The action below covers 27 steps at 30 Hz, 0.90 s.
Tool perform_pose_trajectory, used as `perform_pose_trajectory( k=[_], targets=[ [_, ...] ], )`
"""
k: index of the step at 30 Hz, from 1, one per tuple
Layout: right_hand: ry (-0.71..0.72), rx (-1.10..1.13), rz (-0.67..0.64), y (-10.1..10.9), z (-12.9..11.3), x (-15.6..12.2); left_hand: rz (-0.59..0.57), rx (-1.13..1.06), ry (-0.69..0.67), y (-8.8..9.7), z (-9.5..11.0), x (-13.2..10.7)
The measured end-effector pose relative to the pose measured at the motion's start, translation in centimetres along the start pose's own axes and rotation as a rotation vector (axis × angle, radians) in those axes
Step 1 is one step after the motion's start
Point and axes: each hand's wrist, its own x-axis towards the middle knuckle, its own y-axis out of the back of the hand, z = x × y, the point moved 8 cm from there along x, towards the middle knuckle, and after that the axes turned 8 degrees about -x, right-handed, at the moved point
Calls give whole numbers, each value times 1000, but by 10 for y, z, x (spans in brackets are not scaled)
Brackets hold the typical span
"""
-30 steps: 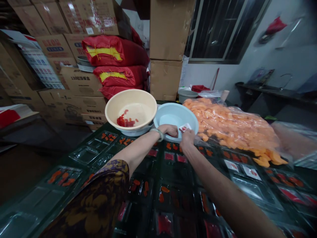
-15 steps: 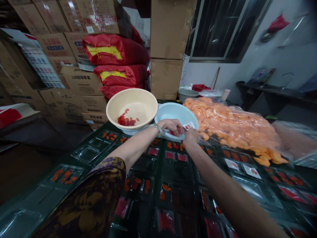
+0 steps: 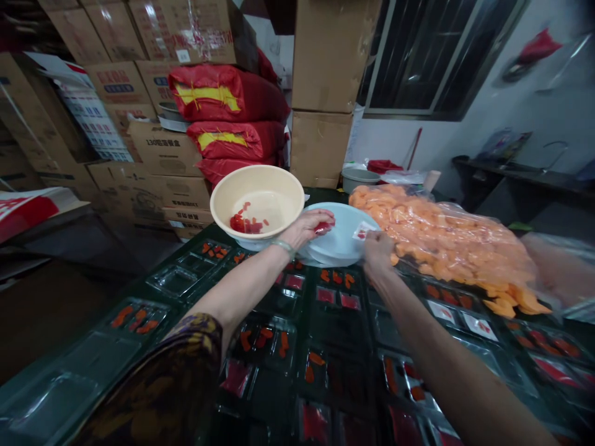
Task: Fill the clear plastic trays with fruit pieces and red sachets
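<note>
My left hand [image 3: 309, 227] reaches over the rim of a pale blue basin [image 3: 344, 241] with its fingers curled round small red pieces [image 3: 321, 227]. My right hand [image 3: 379, 249] grips the basin's right rim and pinches a small white and red packet [image 3: 363, 233] against it. The basin is tilted toward me. Just left of it stands a cream basin [image 3: 258, 204] with several red pieces at its bottom. Both basins rest on dark plastic compartment trays [image 3: 320, 328], many cells holding red or orange bits.
A large clear bag of orange pieces [image 3: 446, 244] lies right of the blue basin. Cardboard boxes [image 3: 325, 93] and red sacks [image 3: 223, 99] are stacked behind. A grey basin [image 3: 357, 178] sits at the back. A dark counter [image 3: 525, 176] runs along the right wall.
My left hand has lifted from inside the blue basin to its left rim, holding red pieces. The right hand shifted right along the rim and the basin tipped toward me.
</note>
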Motion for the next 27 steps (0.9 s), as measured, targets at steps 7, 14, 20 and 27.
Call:
perform_pose_trajectory(
  k=[7, 14, 20, 27],
  targets=[
    [405, -776, -362, -36, -36, 5, 42, -229, 138, 21, 4, -97],
    [454, -1266, -941, -107, -4, -8, 281, -288, 157, 91, 17, -194],
    [473, -1263, -1049, -131, 13, -15, 575, -315, 101, 160, 21, -248],
    [349, -1017, -1009, -124, 18, -5, 686, -424, 68, 177, 11, -266]
  ],
)
